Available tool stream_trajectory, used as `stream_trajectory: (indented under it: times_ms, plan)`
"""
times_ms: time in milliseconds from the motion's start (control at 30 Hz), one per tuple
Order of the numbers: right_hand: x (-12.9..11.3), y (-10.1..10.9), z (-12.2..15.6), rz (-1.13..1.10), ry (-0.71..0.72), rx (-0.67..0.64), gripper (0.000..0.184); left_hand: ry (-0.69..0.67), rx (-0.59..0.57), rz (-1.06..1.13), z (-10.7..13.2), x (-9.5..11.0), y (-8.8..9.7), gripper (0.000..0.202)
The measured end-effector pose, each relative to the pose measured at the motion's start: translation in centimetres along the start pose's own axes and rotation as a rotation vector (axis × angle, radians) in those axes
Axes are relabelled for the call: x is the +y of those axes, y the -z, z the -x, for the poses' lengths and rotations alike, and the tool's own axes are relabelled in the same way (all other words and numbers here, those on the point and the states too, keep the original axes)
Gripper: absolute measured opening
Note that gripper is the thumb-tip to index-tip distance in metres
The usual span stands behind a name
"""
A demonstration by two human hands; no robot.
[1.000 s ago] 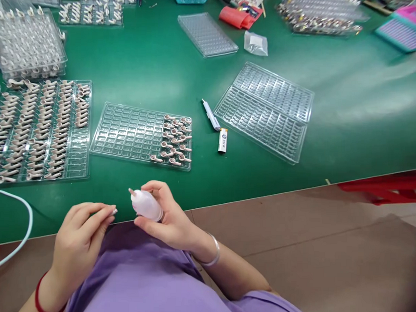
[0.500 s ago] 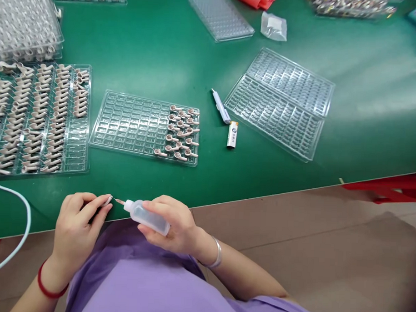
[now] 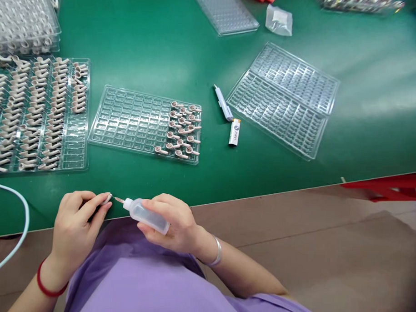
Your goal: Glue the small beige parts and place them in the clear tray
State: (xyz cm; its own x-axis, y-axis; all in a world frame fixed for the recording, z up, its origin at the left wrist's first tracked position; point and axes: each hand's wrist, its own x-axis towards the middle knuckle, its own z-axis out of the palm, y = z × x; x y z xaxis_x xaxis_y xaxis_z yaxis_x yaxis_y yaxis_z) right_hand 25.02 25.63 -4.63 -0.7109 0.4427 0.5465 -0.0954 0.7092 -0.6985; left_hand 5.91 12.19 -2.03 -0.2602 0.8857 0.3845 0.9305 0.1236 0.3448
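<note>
So the biggest thing here is the green surface (image 3: 157,49), filling most of the upper frame. A tray packed with rows of little beige parts (image 3: 75,151) sits at far left, a see-through tray (image 3: 281,99) lies skewed right of centre, and a part-filled tray (image 3: 125,121) is near the middle, its beige pieces bunched at the right end. Lower down, the right hand (image 3: 173,223) has its grip wrapped round a squeezy bottle (image 3: 147,215), nozzle aimed left. The left hand (image 3: 75,222) has its grip pinched tight on a tiny pale part (image 3: 107,199), lower left of centre, needle tip right beside it; can't tell if they're touching. Smaller bits: a pen-like tool (image 3: 223,103) plus a white lighter (image 3: 234,132) just below it.
</note>
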Motion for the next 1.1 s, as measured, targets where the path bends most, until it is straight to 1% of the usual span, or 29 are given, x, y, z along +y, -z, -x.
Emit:
stream_trajectory:
  times_ms: [233,367,433,500,600,667,700,733,767,833,867,900,967,1033,1100]
  plan:
    - [0.1,0.0,0.1,0.012,-0.007,-0.012,0.046,0.009,-0.003,0.002,0.0,0.2,0.0,0.018]
    - [0.0,0.1,0.2,-0.014,-0.010,0.013,0.048,0.021,0.001,0.013,-0.1,0.0,0.0,0.018]
    - [-0.1,0.3,0.2,-0.075,-0.046,0.032,0.047,0.032,0.005,0.022,0.0,0.0,0.1,0.018]
    - [-0.4,0.5,0.2,-0.155,-0.121,0.057,0.047,0.064,0.021,0.061,0.4,0.4,0.4,0.021]
    - [-1.1,0.5,0.4,-0.221,-0.208,0.080,0.052,0.158,0.028,0.232,1.4,1.7,1.1,0.029]
    - [-1.5,0.1,0.7,-0.215,-0.193,0.057,0.055,0.278,-0.022,0.398,2.2,2.9,1.4,0.027]
    - [-1.7,-0.3,0.9,-0.202,-0.168,0.043,0.054,0.373,-0.068,0.492,2.6,3.5,1.4,0.023]
    - [-1.8,-0.7,1.1,-0.180,-0.135,0.037,0.053,0.502,-0.128,0.594,3.0,3.9,1.3,0.020]
    - [-1.9,-1.2,1.4,-0.148,-0.098,0.039,0.051,0.657,-0.195,0.703,3.4,4.3,1.1,0.021]
    - [-1.9,-2.0,1.9,-0.066,-0.031,0.064,0.046,0.974,-0.299,0.926,4.0,4.7,0.3,0.035]
    - [-1.8,-2.4,2.1,-0.023,-0.002,0.081,0.043,1.104,-0.326,1.024,4.3,4.8,-0.2,0.041]
    - [-1.7,-2.7,2.3,0.017,0.023,0.093,0.041,1.202,-0.331,1.105,4.5,4.8,-0.7,0.046]
    - [-1.6,-2.9,2.5,0.079,0.054,0.106,0.036,1.314,-0.308,1.214,4.9,4.8,-1.5,0.049]
    - [-1.5,-3.0,2.5,0.121,0.067,0.115,0.034,1.378,-0.287,1.275,4.9,4.8,-2.0,0.050]
    - [-1.4,-2.9,2.5,0.142,0.055,0.120,0.036,1.412,-0.269,1.311,4.7,5.0,-2.3,0.051]
